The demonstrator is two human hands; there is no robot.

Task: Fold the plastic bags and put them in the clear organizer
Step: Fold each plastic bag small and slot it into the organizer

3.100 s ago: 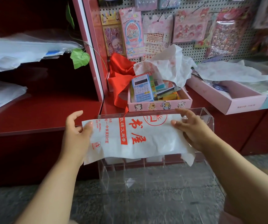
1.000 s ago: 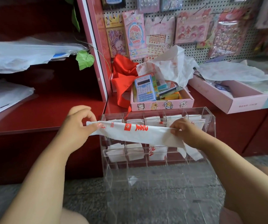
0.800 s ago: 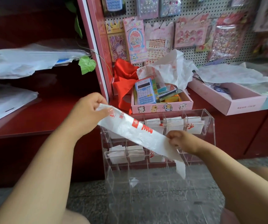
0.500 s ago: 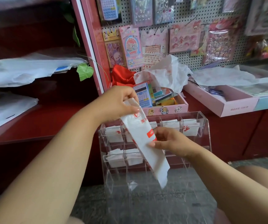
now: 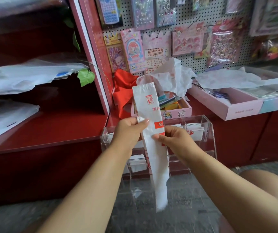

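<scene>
A white plastic bag [image 5: 149, 105] with red print is folded into a long narrow strip and stands almost upright. My left hand [image 5: 130, 130] grips its left edge near the middle, thumb across the front. My right hand [image 5: 173, 138] pinches its right edge just below. The strip's lower end hangs down in front of the clear organizer [image 5: 208, 132]. Small folded white bags [image 5: 135, 163] lie in several of the organizer's compartments.
A red shelf [image 5: 54, 132] runs left at hand height, with loose white bags [image 5: 30, 76] on it. Behind the organizer sit a small pink box [image 5: 177, 112] of stationery, red cloth [image 5: 124, 91] and crumpled bags [image 5: 171, 76]. A larger pink tray [image 5: 235, 105] is at right.
The bag went from a wide sheet to a narrow strip. Both hands turned it from level to nearly upright, and my left hand moved from its top end to its middle.
</scene>
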